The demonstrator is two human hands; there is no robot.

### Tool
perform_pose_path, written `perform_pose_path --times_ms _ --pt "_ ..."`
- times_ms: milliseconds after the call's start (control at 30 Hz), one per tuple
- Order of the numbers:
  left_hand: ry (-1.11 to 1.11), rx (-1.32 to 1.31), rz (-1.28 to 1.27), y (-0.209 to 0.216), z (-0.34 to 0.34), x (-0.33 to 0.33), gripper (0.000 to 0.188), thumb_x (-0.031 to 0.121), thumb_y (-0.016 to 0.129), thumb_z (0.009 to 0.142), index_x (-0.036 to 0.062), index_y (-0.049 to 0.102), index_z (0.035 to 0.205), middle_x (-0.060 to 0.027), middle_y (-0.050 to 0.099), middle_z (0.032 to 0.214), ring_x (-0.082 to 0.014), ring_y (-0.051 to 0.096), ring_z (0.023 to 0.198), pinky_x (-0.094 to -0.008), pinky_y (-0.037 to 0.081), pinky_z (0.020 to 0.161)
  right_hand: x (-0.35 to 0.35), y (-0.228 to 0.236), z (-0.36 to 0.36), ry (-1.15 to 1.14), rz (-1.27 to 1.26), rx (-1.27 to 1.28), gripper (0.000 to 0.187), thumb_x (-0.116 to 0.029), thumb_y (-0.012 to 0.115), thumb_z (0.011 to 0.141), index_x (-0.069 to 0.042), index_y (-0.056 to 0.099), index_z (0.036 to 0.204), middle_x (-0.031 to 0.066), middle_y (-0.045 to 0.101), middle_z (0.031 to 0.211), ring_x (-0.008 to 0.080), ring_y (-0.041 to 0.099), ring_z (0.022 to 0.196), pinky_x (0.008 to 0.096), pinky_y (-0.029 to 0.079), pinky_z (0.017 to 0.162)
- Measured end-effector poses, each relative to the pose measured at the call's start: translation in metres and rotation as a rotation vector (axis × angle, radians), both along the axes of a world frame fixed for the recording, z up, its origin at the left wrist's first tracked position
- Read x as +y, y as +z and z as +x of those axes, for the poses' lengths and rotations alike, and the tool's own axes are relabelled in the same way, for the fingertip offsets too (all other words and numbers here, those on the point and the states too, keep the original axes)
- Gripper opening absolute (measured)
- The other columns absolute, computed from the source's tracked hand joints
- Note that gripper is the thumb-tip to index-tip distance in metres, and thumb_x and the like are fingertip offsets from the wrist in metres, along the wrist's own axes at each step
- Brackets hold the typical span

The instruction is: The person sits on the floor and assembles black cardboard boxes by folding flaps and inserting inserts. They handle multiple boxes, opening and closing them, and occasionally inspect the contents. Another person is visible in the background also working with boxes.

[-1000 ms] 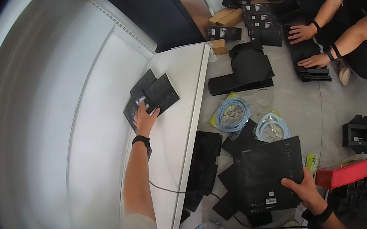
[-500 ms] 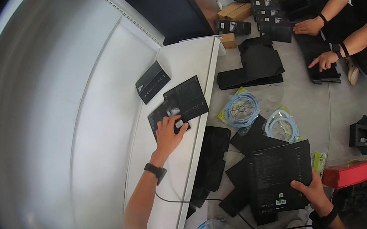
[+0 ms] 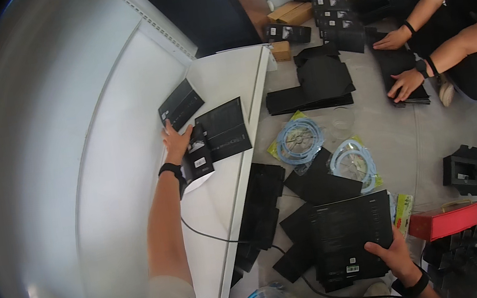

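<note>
On the white shelf my left hand (image 3: 177, 144) has its thumb and a finger spread in a V at the edge of a small black carton (image 3: 199, 158). This carton stands tilted, its white inside showing below; the other fingers are hidden. Just beyond my fingertips sits a black box (image 3: 180, 103), and a flat black carton (image 3: 227, 131) lies to the right. Lower right, my right hand (image 3: 392, 254) grips a stack of flat black cartons (image 3: 349, 231) by its right edge, thumb on top.
Bagged blue cable coils (image 3: 299, 140), loose black cartons (image 3: 326, 178) and a red box (image 3: 446, 221) are on the floor. A black cable (image 3: 221, 238) crosses the shelf edge. At the right, another person's hands (image 3: 404, 84) press on a stack of black cartons.
My left hand has moved up and left along the shelf, and the small carton has shifted left and tilted up. The right hand still holds its stack. The view has shifted slightly.
</note>
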State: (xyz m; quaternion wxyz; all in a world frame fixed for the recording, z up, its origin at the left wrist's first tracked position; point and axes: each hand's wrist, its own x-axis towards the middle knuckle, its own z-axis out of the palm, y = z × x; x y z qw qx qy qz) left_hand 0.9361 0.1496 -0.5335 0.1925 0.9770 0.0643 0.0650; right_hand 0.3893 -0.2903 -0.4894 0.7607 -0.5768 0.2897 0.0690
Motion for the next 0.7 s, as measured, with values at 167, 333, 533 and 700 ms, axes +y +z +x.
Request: perform_pose_path --times_ms 167,333,533,700 --pt "-0.087 0.346 0.233 0.008 0.008 0.011 0.116 0.082 0.062 0.08 0.0222 0.013 0.167 -0.0136 0.013 0.173 -0.0542 0.012 0.153 -0.0662 0.021 0.12 -0.002 0.017 -0.003 0.056 -0.076 -0.004 0.057 -0.009 0.083 0.086 0.001 0.054 0.134 0.0085 0.068 0.119 0.0155 0.065 0.106 0.0318 0.053 0.093" --pt "-0.115 0.264 0.353 0.01 -0.01 -0.008 0.096 0.083 0.052 0.086 0.0215 0.04 0.159 -0.0147 0.034 0.164 -0.0465 0.026 0.149 -0.0639 0.023 0.118 -0.008 -0.001 -0.013 0.027 -0.027 0.012 0.055 -0.007 0.082 0.086 0.001 0.054 0.134 0.0085 0.068 0.119 0.0157 0.065 0.106 0.0321 0.054 0.093" --pt "-0.28 0.022 0.26 0.001 -0.034 0.006 0.061 0.061 0.062 0.095 0.0152 0.062 0.134 -0.0216 0.051 0.133 -0.0421 0.042 0.131 -0.0541 0.034 0.111 -0.002 -0.004 -0.004 0.04 -0.037 -0.013 0.053 -0.006 0.081 0.086 0.001 0.056 0.132 0.0083 0.069 0.12 0.0153 0.065 0.105 0.0318 0.054 0.094" --pt "-0.411 -0.014 0.075 0.003 -0.063 0.004 0.065 0.053 0.066 0.096 0.0013 0.056 0.134 -0.0233 0.057 0.135 -0.0391 0.054 0.124 -0.0515 0.036 0.11 0.006 -0.01 0.002 0.048 0.001 -0.028 0.053 -0.006 0.082 0.086 0.001 0.057 0.132 0.0072 0.069 0.118 0.0144 0.064 0.104 0.0308 0.053 0.094"
